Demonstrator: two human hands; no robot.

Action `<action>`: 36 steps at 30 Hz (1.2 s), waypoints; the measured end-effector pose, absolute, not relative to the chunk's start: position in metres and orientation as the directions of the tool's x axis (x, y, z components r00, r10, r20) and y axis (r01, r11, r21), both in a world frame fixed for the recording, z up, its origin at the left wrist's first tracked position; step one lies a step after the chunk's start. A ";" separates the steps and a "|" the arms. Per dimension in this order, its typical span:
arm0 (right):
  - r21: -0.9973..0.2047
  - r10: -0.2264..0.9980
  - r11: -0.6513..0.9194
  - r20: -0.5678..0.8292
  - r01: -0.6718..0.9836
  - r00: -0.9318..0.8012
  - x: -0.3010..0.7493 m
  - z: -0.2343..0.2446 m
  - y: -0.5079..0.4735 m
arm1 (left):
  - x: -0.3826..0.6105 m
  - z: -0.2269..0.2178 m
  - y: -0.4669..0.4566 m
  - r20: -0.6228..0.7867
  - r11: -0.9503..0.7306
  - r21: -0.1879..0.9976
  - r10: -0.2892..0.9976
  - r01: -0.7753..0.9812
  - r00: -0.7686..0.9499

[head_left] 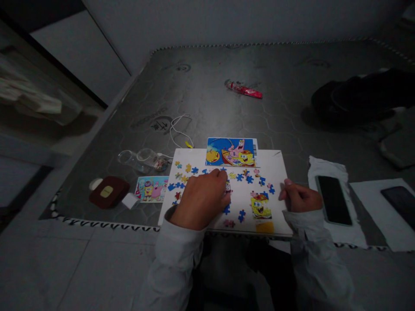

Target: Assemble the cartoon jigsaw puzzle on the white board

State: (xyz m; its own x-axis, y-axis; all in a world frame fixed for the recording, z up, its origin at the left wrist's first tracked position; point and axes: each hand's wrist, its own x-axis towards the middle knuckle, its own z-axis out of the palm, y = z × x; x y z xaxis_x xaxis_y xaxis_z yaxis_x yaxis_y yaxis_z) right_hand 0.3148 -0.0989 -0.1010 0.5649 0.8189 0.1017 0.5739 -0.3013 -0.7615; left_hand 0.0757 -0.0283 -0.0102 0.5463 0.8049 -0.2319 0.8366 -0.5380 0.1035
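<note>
Many puzzle pieces (249, 179) surround the left hand (205, 196), some perhaps touching it.

On the grey mat (285, 123) I take the brown case (110, 191) as my marker. Just beyond it, slightly right, I see clear containers (130, 160); past those, a looped white cable (171, 131). Well beyond and right of the case lies a blurred red object (247, 90). Far to its right, a phone (334, 200) rests on white cloth (327, 166).
</note>
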 end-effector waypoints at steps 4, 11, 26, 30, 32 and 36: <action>-0.776 0.811 -0.287 0.116 0.561 0.574 0.313 -0.102 -0.098 | 0.079 -0.011 -0.029 -0.240 -0.543 0.107 0.799 0.833 0.552; -0.775 0.808 -0.292 0.114 0.561 0.578 0.312 -0.102 -0.099 | 0.080 -0.013 -0.029 -0.250 -0.551 0.111 0.790 0.827 0.559; -0.781 0.806 -0.291 0.111 0.553 0.581 0.314 -0.102 -0.098 | 0.082 -0.010 -0.030 -0.241 -0.566 0.117 0.781 0.816 0.576; -0.778 0.807 -0.286 0.119 0.559 0.578 0.316 -0.105 -0.098 | 0.082 -0.009 -0.030 -0.231 -0.565 0.116 0.785 0.817 0.575; -0.781 0.810 -0.280 0.119 0.558 0.574 0.316 -0.106 -0.098 | 0.083 -0.009 -0.030 -0.243 -0.561 0.118 0.784 0.819 0.572; -0.783 0.814 -0.276 0.119 0.558 0.569 0.315 -0.105 -0.098 | 0.083 -0.010 -0.029 -0.268 -0.557 0.124 0.778 0.821 0.568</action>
